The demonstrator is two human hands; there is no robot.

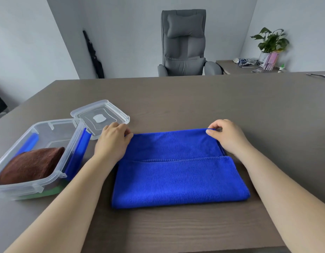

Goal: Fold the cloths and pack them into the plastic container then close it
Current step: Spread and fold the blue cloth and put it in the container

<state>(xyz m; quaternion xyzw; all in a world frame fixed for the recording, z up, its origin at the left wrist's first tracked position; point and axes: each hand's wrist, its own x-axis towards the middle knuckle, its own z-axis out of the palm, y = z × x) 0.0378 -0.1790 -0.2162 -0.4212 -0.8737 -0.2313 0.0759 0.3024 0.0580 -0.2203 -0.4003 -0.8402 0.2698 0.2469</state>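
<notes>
Your left hand (113,141) and right hand (224,136) each pinch a far corner of the blue microfibre cloth (178,172) — long axis left-right, clear plastic container (74,143) nearer your left.

Only the person's two forearms and hands are in view, entering from the bottom edge. Both forearms are bare from the edge of the picture to the wrist; no sleeve or cuff shows on either one. The left hand (113,141) is bare, with no glove, ring or band visible on it or at its wrist. The right hand (226,135) is bare too, and its thumbnail, at the inner side of the hand, is short and plain. Nothing shows at its wrist.
</notes>
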